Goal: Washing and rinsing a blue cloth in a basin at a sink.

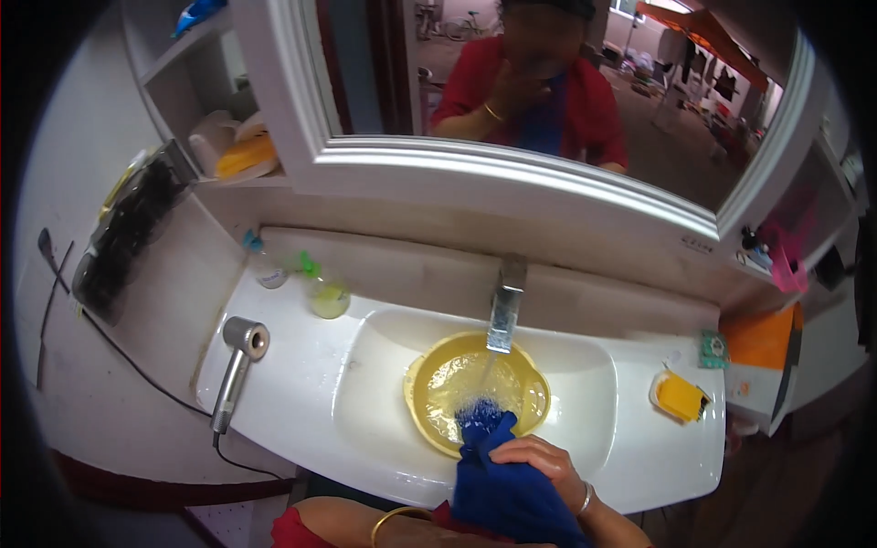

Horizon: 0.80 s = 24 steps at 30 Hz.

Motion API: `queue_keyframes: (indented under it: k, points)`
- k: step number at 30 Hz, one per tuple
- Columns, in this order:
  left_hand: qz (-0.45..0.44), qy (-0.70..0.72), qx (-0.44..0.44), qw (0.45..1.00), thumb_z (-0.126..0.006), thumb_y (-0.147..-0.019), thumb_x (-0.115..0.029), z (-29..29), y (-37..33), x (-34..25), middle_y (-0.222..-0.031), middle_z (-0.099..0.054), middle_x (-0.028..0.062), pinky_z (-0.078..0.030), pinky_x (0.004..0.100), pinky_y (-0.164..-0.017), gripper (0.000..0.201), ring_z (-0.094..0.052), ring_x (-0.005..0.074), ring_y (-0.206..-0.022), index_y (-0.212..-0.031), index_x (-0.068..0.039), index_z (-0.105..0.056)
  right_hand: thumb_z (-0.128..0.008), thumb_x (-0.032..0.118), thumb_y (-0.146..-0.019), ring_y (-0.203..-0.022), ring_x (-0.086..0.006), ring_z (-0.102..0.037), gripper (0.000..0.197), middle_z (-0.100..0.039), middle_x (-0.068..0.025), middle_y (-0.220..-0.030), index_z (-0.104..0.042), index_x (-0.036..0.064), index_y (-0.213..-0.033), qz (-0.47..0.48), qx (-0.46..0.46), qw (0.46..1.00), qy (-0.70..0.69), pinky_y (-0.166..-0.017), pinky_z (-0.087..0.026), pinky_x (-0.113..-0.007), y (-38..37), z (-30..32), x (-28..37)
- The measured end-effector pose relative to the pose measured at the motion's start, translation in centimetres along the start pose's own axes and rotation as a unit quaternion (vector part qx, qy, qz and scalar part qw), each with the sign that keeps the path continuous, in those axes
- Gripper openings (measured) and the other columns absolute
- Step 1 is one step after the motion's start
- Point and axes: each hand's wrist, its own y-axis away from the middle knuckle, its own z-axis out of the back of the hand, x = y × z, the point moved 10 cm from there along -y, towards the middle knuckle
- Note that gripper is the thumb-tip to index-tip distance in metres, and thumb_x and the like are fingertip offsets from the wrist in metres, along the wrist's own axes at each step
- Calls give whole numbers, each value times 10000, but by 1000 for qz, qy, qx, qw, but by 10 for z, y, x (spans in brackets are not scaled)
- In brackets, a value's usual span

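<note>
My right hand [539, 457] is closed on a blue cloth [507, 498], whose lower end dips into a yellow plastic basin [416, 416]. Water runs from the silver faucet [505, 306] into the basin, splashing where the cloth meets it. A silver bracelet circles my right wrist. My left forearm [347, 522], with a gold bangle, crosses the lower edge behind the cloth. That hand is cut off below; in the mirror [548, 91] it appears raised before the chest, its fingers too blurred to read.
The basin stands in a white sink [365, 384]. A grey hair dryer [239, 361] and two pump bottles, one green-topped [329, 297], one blue-topped [267, 267], sit left. At right are a yellow object in a small container [681, 397], a green packet [713, 350] and an orange-and-white box [767, 352].
</note>
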Motion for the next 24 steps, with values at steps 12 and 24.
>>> queue_keyframes:
  k: [12, 24]
  points:
    - [-276, -686, -199, 642, -755, -647, -144, 62, 65, -90, -1262, -407, 159, -329, 342, -974, 777, -428, 231, -1158, -1274, 16, -326, -584, 10, -722, -764, -148, -607, 210, -635, -118, -823, -592, -7, -932, -115, -205, 969, -76, -689, -470, -278, -18, 38, -61]
    - [154, -917, -305, 205, -704, -684, -287, 285, 105, -98, -1101, -486, 188, -381, 437, -901, 644, -468, 379, -1006, -1224, -94, -412, -761, 332, -609, -1130, -371, -416, 758, -469, -236, -1161, -427, 19, -1213, -189, 33, 964, 185, -978, -328, -398, 0, -36, -200]
